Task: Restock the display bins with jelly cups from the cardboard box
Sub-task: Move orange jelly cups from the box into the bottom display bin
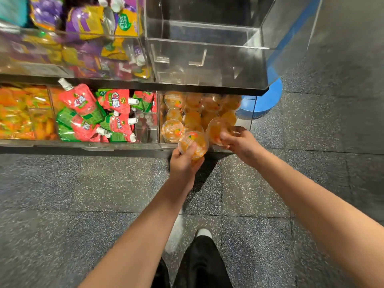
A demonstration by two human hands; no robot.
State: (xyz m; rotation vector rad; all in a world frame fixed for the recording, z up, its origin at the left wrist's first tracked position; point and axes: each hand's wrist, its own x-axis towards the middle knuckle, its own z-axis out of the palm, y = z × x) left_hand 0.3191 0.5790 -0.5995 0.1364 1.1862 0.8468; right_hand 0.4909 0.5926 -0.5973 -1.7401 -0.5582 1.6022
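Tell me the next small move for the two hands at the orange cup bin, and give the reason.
Probably set both cups down in the bin. The left hand grips one jelly cup at the bin's front edge, and the right hand holds another cup just over the pile.

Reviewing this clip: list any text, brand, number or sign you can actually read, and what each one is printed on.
"15" – green badge on a yellow pouch in the upper bin.
"C" – large letter on the red pouches in the lower bin; the characters after it are too blurred to read.
Jelly cup lids: a fruit picture only, print unreadable.
Bin fronts: no readable tags.
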